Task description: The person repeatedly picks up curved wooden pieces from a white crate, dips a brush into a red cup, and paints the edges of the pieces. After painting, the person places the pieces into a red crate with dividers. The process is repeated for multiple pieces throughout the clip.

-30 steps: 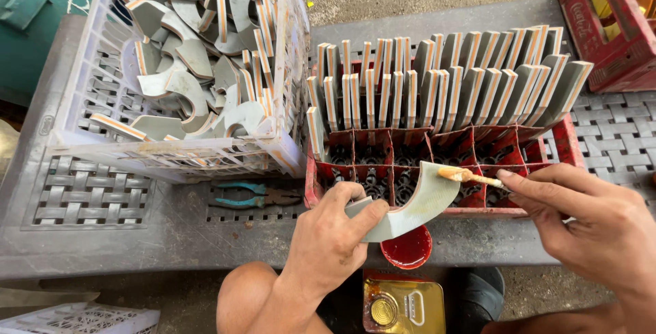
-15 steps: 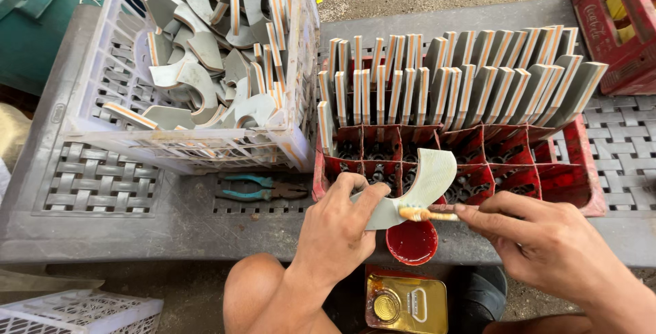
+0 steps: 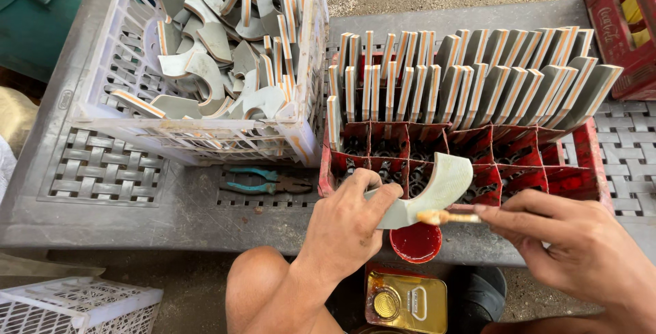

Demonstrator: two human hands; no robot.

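My left hand (image 3: 348, 221) grips a curved grey piece (image 3: 437, 187) by its lower end, above a small red cup (image 3: 417, 242). My right hand (image 3: 570, 248) pinches a small brush (image 3: 447, 217), whose bristle tip touches the piece's lower edge. Right behind stands a red divided crate (image 3: 577, 170) with rows of grey pieces (image 3: 478, 78) standing on edge, their rims orange and white. Its front compartments hold none.
A white plastic basket (image 3: 307, 67) full of loose curved pieces stands at the left on the grey plastic table (image 3: 137, 204). Teal-handled pliers (image 3: 263, 182) lie before it. A gold tin (image 3: 406, 300) sits below the table edge. Another red crate (image 3: 625, 26) is far right.
The brush has moved from the piece's upper end down to its lower edge. My left hand has turned the piece and drawn it slightly right, over the red cup.
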